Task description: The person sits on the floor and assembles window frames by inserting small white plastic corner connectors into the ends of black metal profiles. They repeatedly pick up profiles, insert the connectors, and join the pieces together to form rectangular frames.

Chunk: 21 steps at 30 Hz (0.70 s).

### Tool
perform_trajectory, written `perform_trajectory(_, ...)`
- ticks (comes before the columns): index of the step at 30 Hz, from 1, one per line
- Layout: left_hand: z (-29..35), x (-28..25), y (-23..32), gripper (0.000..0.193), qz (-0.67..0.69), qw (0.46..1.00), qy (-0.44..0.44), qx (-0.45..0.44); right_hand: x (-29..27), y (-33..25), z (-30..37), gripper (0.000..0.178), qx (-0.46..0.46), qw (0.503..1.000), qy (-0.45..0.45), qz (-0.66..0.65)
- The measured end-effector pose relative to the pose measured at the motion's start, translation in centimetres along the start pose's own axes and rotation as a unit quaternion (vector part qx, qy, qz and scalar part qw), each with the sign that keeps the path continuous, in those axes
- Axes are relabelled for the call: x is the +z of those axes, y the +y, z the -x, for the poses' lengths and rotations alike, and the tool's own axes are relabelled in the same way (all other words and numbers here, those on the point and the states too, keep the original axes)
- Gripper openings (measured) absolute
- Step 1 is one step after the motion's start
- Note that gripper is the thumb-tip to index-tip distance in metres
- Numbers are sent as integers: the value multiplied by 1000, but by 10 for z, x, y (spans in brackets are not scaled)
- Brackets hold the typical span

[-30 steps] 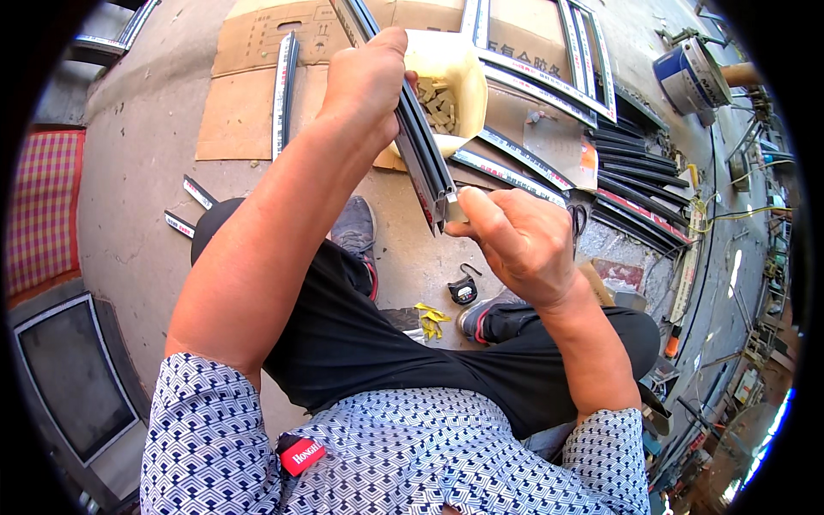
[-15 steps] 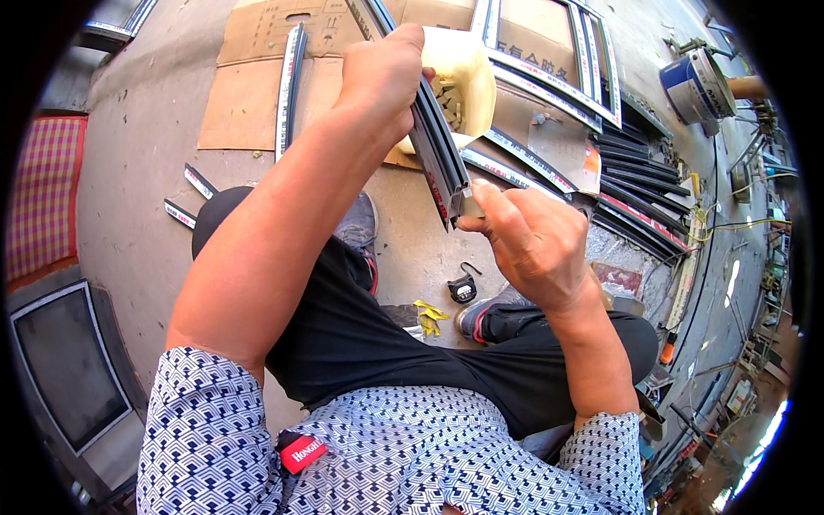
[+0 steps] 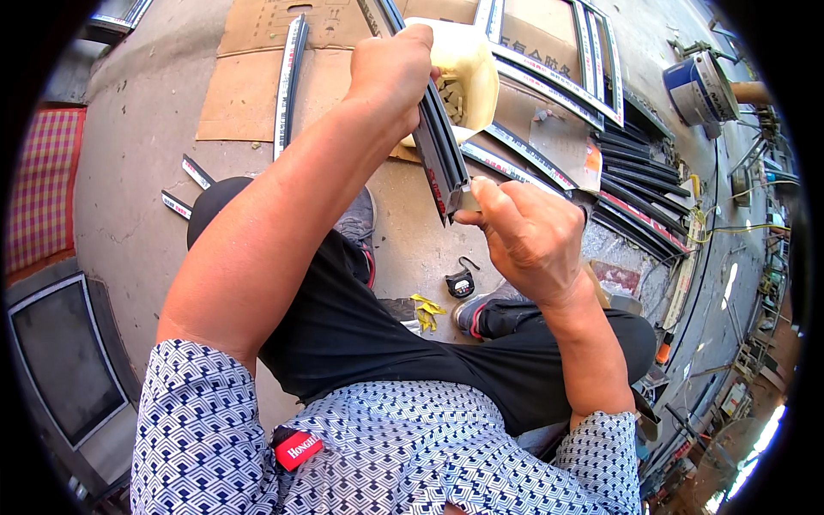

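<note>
A long black metal frame profile slants across the middle, its cut end toward me. Around its upper part my left hand is wrapped, holding it up off the floor. At the lower end my right hand pinches a small grey corner piece between thumb and finger. That piece sits against the profile's open end; how far inside it reaches I cannot tell. Just behind the profile stands a cream plastic container with several small blocks in it.
Cardboard covers the floor ahead, with assembled frames at the far right. A stack of black profiles lies right. Near my feet are a tape measure and yellow scraps. A bucket lies tipped at the right.
Both hands stay on the profile and the corner piece. The profile's lower end has shifted very slightly up and left; the grip looks the same.
</note>
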<state>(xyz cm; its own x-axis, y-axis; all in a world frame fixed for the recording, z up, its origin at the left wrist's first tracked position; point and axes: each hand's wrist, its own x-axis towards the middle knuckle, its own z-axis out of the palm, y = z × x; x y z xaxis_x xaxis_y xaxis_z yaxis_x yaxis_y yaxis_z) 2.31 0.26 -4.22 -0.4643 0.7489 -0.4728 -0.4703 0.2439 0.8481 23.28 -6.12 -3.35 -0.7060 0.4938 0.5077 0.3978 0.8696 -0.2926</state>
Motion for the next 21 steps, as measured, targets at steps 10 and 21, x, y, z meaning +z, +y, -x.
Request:
perform_trajectory(10, 4, -3, 11, 25, 34, 999, -12, 19, -18, 13, -5, 34, 33, 996, -29, -72)
perform_trajectory(21, 3, -3, 9, 21, 22, 1000, -1, 8, -13, 2, 0, 27, 14, 999, -24, -38)
